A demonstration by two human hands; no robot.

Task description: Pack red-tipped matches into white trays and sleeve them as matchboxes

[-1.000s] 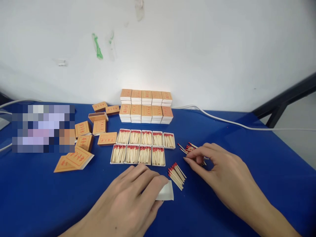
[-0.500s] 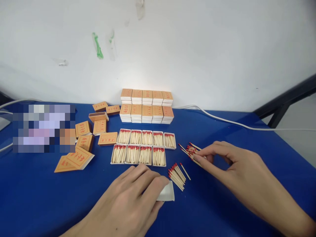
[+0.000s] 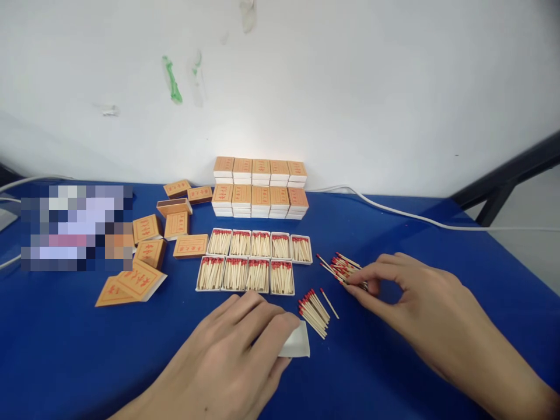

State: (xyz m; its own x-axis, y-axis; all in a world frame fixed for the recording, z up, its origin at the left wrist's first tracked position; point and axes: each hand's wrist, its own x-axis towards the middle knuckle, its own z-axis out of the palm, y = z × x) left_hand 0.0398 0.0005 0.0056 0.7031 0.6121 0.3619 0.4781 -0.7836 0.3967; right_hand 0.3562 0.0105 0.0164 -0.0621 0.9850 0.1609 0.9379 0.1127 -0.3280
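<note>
My left hand (image 3: 238,344) lies over a small white matchbox tray (image 3: 297,343) on the blue table, fingers closed on it. Just right of the tray lies a neat bundle of red-tipped matches (image 3: 314,311), with one single match (image 3: 329,303) beside it. My right hand (image 3: 411,300) reaches to a loose pile of matches (image 3: 343,267) further right, thumb and forefinger pinched at the pile's near edge. Whether a match is between the fingertips I cannot make out.
Two rows of open trays filled with matches (image 3: 256,261) lie in front of me. Behind them stand stacked closed matchboxes (image 3: 259,188) by the wall. Loose orange sleeves (image 3: 153,245) lie at left. A white cable (image 3: 394,213) runs along the back right.
My right hand pushed one match toward the bundle, drew back to the loose pile, and its thumb and forefinger closed at the pile's edge. The left hand stayed on the tray.
</note>
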